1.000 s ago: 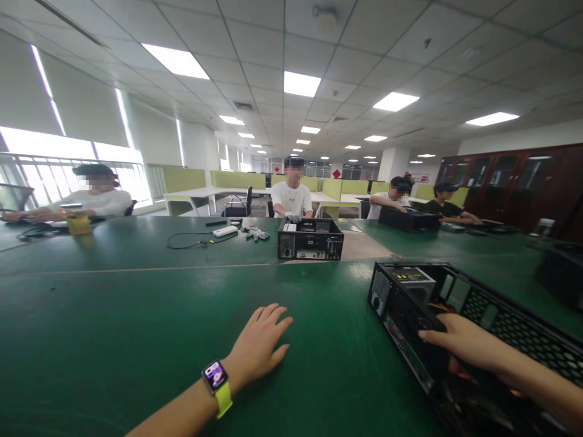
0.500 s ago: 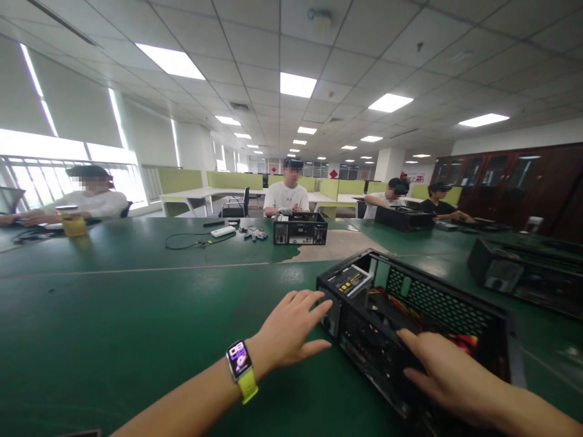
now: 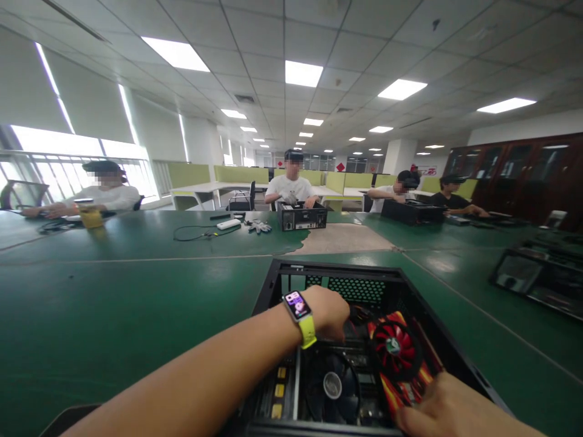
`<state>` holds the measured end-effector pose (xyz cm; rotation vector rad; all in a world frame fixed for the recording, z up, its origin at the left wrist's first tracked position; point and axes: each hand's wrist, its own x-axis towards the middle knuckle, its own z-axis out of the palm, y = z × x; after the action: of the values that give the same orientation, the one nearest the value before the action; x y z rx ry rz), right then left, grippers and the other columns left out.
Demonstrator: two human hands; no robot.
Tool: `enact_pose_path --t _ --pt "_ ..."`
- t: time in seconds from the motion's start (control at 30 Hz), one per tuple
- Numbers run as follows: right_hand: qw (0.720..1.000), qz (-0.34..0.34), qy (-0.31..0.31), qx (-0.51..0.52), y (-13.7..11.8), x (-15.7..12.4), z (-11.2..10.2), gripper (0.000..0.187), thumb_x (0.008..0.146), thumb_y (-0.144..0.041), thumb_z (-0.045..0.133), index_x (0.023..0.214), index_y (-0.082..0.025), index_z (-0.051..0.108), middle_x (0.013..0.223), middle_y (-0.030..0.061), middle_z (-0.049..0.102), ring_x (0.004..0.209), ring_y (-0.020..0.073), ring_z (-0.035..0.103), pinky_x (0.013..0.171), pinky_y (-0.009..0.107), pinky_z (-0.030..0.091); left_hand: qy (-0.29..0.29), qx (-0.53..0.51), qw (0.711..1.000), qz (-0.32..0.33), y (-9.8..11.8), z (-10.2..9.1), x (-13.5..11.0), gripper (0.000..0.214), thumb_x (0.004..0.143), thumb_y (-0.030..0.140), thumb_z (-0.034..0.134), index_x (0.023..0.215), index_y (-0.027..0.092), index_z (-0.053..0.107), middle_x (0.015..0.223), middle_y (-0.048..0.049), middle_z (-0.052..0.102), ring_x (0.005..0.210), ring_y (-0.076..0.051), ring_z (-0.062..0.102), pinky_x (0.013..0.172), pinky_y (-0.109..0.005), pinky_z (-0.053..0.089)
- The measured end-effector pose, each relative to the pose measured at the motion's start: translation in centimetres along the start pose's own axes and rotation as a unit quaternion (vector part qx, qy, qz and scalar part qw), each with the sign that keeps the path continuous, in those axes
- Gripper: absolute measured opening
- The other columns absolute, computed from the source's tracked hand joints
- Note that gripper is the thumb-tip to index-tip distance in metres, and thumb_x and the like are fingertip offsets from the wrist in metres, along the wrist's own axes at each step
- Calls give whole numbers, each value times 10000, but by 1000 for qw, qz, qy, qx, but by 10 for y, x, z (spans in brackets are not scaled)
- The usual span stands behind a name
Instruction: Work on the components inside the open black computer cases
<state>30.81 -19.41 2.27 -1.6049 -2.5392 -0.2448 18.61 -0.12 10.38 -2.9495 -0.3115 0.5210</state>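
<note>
An open black computer case point(image 3: 273, 285) lies on the green table point(image 3: 113, 303) right in front of me. Inside it I see a red and black graphics card point(image 3: 396, 349) and a round cooler fan point(image 3: 332, 385). My left hand point(image 3: 330, 309), with a yellow-strapped watch point(image 3: 298, 306) on the wrist, reaches down into the case beside the graphics card; its fingers are hidden. My right hand point(image 3: 450, 406) sits at the case's near right edge, next to the card's near end.
Across the table a person works at another black case point(image 3: 303, 216); gloves point(image 3: 259, 227), a white bar point(image 3: 228, 224) and a cable point(image 3: 195, 232) lie to its left. More cases point(image 3: 528, 279) stand at right. People sit at far left and far right.
The case has swung round and come closer, so its open side now faces me. My left hand left the table and went into the case. My right hand stayed on the case.
</note>
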Motion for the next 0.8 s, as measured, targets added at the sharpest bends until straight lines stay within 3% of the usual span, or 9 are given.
enact_pose_path --t 0.07,0.17,0.23,0.3,0.37,0.47,0.53,0.63,0.8 --pt "998 -50 -35 -2 8 2 10 257 929 -210 345 714 -217 484 495 -38 486 380 120 340 413 326 211 -55 5 998 23 14 -2 17 377 812 372 613 1077 118 699 1070 -150 713 950 -317 676 726 -387 560" --pt "998 -50 -42 12 18 4 20 336 977 -256 288 713 -207 490 481 -40 434 388 118 274 424 328 158 -100 9 993 64 25 0 38 345 809 285 615 1073 78 697 1074 -153 715 957 -274 677 739 -315 543" --pt "995 -72 -41 54 21 5 17 391 995 -324 275 709 -200 513 458 -45 395 377 112 247 415 317 143 -136 5 986 98 24 6 50 316 775 216 635 1051 76 701 1053 -141 724 942 -244 679 738 -279 526" --pt "989 -72 -57 115 24 11 2 429 993 -399 300 719 -194 559 482 -33 443 401 103 330 418 279 195 -192 -22 972 134 19 17 61 264 711 144 657 964 101 719 1000 -102 739 908 -219 679 724 -262 517" --pt "983 6 -99 155 33 24 -20 411 977 -444 350 785 -207 625 617 -4 588 535 112 502 498 237 308 -241 -53 956 160 14 30 71 145 646 87 662 774 127 718 878 -52 743 874 -206 671 718 -259 516" --pt "963 171 -179 107 66 64 -41 317 925 -449 450 928 -244 693 867 36 703 771 181 627 656 274 408 -237 -57 954 175 10 46 83 147 610 58 649 523 171 610 662 0 674 825 -209 652 737 -282 516" --pt "939 222 -258 49 91 93 -35 326 859 -454 519 937 -210 721 885 78 717 795 232 649 657 311 426 -227 -43 958 170 11 53 89 212 612 49 632 468 184 556 606 3 634 784 -210 642 731 -296 512" --pt "894 266 -361 -10 116 123 -10 440 790 -500 571 982 -141 737 940 137 720 850 301 664 654 352 453 -237 -34 957 163 12 55 92 207 636 71 621 475 182 554 685 -18 669 800 -208 642 743 -295 509" --pt "850 277 -447 4 118 119 14 557 831 -562 510 1041 -95 730 1003 166 711 918 309 664 740 368 481 -225 -24 962 155 0 46 86 165 631 81 634 495 156 579 796 -67 713 842 -239 649 807 -342 510"
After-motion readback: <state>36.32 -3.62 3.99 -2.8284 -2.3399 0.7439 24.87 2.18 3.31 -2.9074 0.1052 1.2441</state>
